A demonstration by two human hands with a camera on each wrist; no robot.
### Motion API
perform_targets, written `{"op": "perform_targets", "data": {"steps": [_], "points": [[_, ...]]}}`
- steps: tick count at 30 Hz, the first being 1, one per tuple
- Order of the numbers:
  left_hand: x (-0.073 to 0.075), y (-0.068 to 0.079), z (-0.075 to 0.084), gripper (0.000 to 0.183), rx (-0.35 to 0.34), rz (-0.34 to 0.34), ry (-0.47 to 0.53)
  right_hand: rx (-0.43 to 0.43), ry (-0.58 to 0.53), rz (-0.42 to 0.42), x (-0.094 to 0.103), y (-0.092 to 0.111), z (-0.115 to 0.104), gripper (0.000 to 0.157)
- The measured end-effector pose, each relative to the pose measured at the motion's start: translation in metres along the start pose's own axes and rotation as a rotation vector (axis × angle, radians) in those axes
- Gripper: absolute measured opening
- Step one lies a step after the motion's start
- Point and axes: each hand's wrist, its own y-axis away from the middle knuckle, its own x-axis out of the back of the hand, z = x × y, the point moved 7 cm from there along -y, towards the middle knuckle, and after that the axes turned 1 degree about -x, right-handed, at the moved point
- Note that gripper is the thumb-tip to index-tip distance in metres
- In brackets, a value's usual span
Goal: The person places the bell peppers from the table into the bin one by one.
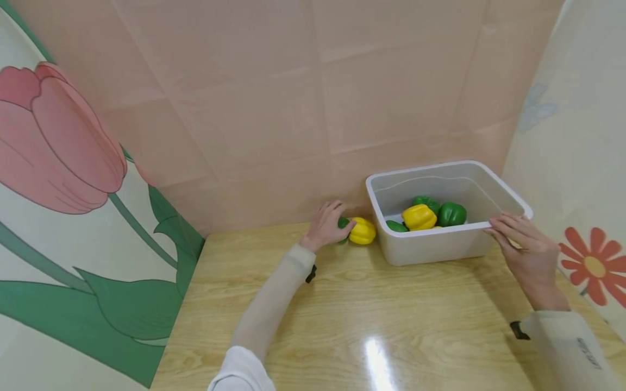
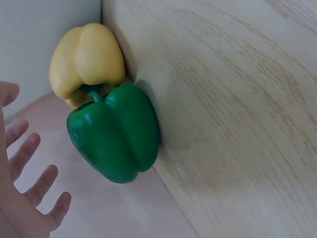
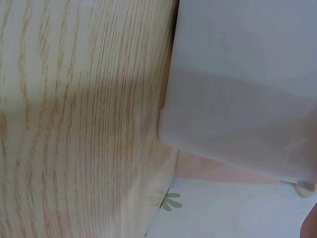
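Note:
My left hand (image 1: 327, 224) reaches over a green bell pepper (image 2: 116, 134), its fingers spread. In the left wrist view a gap shows between those fingers and the pepper. A yellow bell pepper (image 1: 362, 232) lies right beside the green one, close against the left wall of a light grey plastic bin (image 1: 435, 248). At the bin's front right corner my right hand (image 1: 530, 252) grips the rim, thumb below and fingers over the top. The right wrist view shows mostly the bin's outer wall (image 3: 242, 89).
Inside the bin are several bell peppers, among them a yellow one (image 1: 419, 217) and a green one (image 1: 451, 214). The wood-grain table (image 1: 342, 315) meets a pinkish backdrop (image 1: 254, 108) behind and printed flower panels on both sides.

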Motion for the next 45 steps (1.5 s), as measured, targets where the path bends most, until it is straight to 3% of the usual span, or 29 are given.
{"op": "perform_targets", "data": {"steps": [24, 45], "points": [[-0.031, 0.005, -0.019, 0.047, 0.059, -0.048, 0.014, -0.002, -0.018, 0.01, -0.002, 0.001, 0.002, 0.018], [-0.044, 0.009, -0.028, 0.049, 0.119, -0.088, 0.028, 0.014, -0.017, 0.017, -0.001, 0.001, -0.001, 0.02]]}}
